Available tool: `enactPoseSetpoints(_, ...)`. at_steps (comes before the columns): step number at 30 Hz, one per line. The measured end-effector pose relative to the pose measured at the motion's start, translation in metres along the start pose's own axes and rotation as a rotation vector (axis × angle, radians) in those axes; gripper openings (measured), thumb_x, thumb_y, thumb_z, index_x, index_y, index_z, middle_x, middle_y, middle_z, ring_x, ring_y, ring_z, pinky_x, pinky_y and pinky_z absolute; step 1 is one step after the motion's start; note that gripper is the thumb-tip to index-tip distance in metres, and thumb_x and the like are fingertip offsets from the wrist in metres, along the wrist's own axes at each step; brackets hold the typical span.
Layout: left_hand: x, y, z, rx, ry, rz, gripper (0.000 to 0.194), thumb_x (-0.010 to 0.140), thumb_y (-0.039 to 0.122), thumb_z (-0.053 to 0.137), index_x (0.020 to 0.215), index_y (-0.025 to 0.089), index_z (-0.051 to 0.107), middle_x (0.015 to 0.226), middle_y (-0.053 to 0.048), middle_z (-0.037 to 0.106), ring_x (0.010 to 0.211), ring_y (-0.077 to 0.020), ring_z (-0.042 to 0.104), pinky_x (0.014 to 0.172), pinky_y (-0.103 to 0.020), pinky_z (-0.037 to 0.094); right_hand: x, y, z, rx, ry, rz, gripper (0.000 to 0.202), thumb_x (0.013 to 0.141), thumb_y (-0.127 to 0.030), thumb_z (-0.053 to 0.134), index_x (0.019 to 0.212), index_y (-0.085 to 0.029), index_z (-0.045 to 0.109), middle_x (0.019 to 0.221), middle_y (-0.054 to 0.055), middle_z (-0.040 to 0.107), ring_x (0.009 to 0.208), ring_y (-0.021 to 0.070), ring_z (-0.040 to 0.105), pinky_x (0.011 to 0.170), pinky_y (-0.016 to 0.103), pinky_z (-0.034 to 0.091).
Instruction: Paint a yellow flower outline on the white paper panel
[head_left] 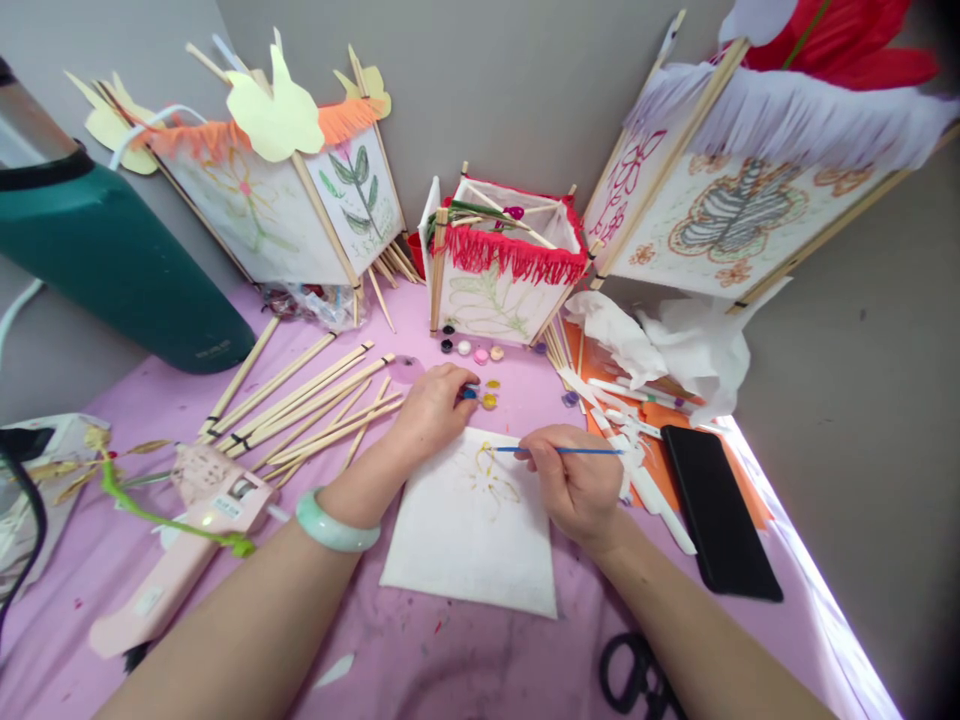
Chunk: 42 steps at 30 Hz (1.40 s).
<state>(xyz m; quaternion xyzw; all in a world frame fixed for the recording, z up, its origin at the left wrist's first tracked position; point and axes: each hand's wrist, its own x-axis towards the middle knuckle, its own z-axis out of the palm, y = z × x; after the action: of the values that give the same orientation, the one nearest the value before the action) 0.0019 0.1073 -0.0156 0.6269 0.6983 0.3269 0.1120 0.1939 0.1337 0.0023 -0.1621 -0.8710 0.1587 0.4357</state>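
My right hand (574, 485) is closed around a thin blue paintbrush (592, 450), held almost level. Its tip touches a white cloth-like sheet (465, 560) near the top edge, on a yellow flower outline (495, 485). Beyond the sheet's upper left corner, my left hand (435, 405), with a pale green bangle (337, 525) on its wrist, has its fingers curled on a small blue paint pot (469, 392). Beside those fingertips stands a yellow paint pot (489, 401) with its lid flipped back. The fingers partly cover the blue pot.
Several wooden sticks (300, 400) and a pink glue gun (187, 550) lie left, below a teal bottle (112, 250). A small red-fringed lantern (502, 270) stands behind more paint pots (480, 356). Rightward are a black phone (720, 510), white scraps (652, 480) and scissors (634, 675).
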Motion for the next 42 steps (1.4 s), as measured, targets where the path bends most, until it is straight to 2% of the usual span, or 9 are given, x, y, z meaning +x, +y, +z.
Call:
enactPoseSetpoints(27, -0.0002, -0.0023, 0.0012, 0.007, 0.002, 0.012, 0.023, 0.075, 0.013, 0.057, 0.097, 0.015, 0.062, 0.094, -0.006, 0.063, 0.085, -0.0181, 0.059, 0.080, -0.032, 0.049, -0.0001, -0.0043, 0.0009, 0.080, -0.108, -0.011, 0.023, 0.087, -0.015, 0.043, 0.070, -0.015, 0.060, 0.061, 0.005, 0.064, 0.058, 0.0141, 0.058, 0.056, 0.027, 0.046)
enactPoseSetpoints(42, 0.0001, -0.0028, 0.0018, 0.009, 0.009, 0.024, 0.024, 0.075, 0.013, 0.057, 0.098, 0.013, 0.063, 0.094, -0.007, 0.063, 0.083, -0.0181, 0.059, 0.078, -0.031, 0.048, 0.0016, -0.0064, -0.0016, 0.098, -0.118, -0.031, 0.024, 0.085, -0.013, 0.043, 0.067, -0.014, 0.059, 0.059, 0.005, 0.062, 0.055, 0.0136, 0.057, 0.054, 0.027, 0.045)
